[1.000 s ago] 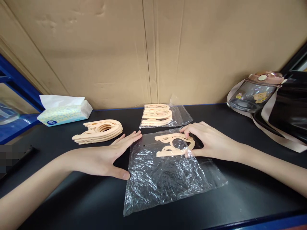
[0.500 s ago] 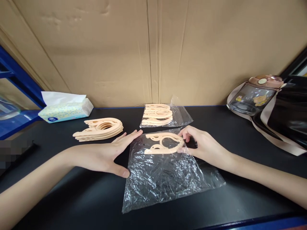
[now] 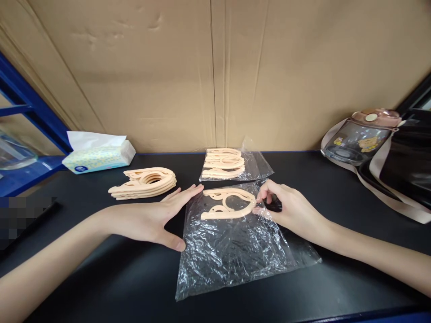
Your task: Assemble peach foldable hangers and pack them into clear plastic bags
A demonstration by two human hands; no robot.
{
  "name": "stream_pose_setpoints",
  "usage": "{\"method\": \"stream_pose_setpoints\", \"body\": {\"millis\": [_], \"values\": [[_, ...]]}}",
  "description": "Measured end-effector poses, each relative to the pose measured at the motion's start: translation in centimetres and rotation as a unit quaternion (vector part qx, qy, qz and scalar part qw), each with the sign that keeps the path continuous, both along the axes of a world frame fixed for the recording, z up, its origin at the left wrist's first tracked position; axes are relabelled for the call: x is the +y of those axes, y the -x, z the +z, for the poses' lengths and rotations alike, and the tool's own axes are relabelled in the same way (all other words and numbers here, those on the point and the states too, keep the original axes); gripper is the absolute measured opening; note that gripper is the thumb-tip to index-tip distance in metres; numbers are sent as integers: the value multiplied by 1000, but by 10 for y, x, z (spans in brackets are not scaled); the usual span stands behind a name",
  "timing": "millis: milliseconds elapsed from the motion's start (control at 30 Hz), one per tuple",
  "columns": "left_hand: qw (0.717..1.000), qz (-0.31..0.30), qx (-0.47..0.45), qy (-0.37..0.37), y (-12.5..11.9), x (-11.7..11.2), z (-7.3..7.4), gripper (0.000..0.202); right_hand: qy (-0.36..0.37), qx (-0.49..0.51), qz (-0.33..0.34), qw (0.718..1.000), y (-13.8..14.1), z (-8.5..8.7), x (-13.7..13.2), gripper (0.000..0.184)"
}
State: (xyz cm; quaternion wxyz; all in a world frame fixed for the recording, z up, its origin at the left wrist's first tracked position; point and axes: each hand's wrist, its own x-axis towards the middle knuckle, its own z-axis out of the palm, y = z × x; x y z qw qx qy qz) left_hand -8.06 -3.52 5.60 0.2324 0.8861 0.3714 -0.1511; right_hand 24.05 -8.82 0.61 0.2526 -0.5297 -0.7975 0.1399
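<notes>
A beige folding hanger (image 3: 235, 214), folded up, lies in the upper part of a clear plastic bag (image 3: 232, 260) on the black table. My right hand (image 3: 279, 204) has its thumb and fingers curled on the hanger's rounded right end, at the bag's right side. Spread out with the thumb apart, my left hand (image 3: 151, 224) rests along the bag's left edge and holds nothing. Left of the bag sits a stack of similar folding hangers (image 3: 144, 183). Behind it, another clear bag (image 3: 257, 166) contains several more beige hangers (image 3: 224, 162).
A tissue pack (image 3: 99, 154) stands at the back left beside a blue frame (image 3: 37, 105). At the right are a clear water bottle (image 3: 362, 139) with a strap and a black bag (image 3: 409, 166). Cardboard (image 3: 144, 76) walls off the table's back.
The whole view has shifted slightly, with everything a little further right. The hanger's lower arm has spread slightly from the upper one and tilts more; both hands keep nearly the same pose.
</notes>
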Motion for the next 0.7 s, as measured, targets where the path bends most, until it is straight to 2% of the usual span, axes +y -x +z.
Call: {"method": "stream_pose_setpoints", "body": {"millis": [433, 700], "values": [[999, 19, -23, 25, -1, 2, -2, 112, 24, 70, 23, 997, 1, 3, 0, 14], [999, 31, -33, 14, -2, 1, -2, 112, 36, 101, 47, 993, 2, 0, 1, 20]]}}
